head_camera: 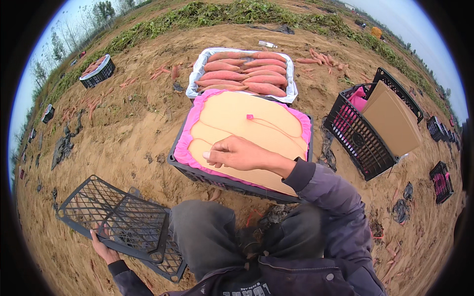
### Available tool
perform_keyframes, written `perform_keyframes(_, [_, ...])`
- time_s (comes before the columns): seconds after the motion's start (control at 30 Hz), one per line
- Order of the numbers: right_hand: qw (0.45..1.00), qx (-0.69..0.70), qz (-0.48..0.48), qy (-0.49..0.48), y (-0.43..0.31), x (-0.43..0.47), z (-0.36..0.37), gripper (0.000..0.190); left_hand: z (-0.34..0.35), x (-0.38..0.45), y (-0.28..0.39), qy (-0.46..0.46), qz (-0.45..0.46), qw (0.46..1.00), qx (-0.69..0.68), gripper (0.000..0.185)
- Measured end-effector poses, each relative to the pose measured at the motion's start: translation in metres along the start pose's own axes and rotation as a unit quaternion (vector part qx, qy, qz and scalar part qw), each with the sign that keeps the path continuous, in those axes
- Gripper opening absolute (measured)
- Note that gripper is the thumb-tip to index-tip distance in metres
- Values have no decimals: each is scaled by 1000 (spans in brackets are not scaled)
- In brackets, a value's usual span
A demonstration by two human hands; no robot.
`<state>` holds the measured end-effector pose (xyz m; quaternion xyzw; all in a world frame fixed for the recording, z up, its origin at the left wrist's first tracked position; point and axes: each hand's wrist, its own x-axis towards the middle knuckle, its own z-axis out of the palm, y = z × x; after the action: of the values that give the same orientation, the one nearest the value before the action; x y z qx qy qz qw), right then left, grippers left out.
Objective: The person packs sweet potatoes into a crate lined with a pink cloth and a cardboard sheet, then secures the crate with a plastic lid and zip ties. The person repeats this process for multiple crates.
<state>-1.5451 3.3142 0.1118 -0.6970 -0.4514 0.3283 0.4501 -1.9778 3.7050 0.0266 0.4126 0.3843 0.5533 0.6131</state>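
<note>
My left hand [104, 250] grips the edge of a black plastic lattice crate lid [111, 212], held tilted beside my left knee; a second lattice piece [172, 264] shows beneath it. My right hand [237, 153] hovers over or rests on a tan cardboard sheet [222, 109], fingers curled together, with nothing visible in them. The sheet covers a black plastic crate [196, 179] before my knees. A gathered pink liner [181, 148] frames the sheet. Across the cardboard lies a thin cord [276, 127] with a small pink tag [250, 117].
Behind stands a white-lined crate [295, 85] of sweet potatoes [264, 79]. At right, a black crate [355, 137] holds cardboard sheets [392, 118] and pink material [357, 99]. Loose sweet potatoes [322, 59] and black plastic film [63, 146] lie on the soil; cut vines [222, 16] lie farther back.
</note>
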Motion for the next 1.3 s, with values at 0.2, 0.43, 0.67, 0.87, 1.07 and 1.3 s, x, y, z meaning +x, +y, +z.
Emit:
perform_keyframes(0.2, [932,334,133,-30,-17,-7,27,92,163,-53,99,-132,106,975,-141,55])
perform_keyframes(0.43, [838,449,-101,293,-32,-56,-25,29,299,-139,18,-439,-81,861,-244,45])
perform_keyframes(0.67, [888,251,114,367,102,-177,-63,36,343,-27,-124,-367,-190,911,-4,28])
perform_keyframes(0.87, [884,193,175,388,149,-246,-63,65,324,17,-195,-410,-233,878,83,20])
perform_keyframes(1.07, [649,-239,371,619,230,-382,-147,53,317,23,-171,-352,-147,919,97,48])
perform_keyframes(1.3, [505,-501,472,521,259,-501,-247,60,267,-4,-160,-269,-237,924,134,59])
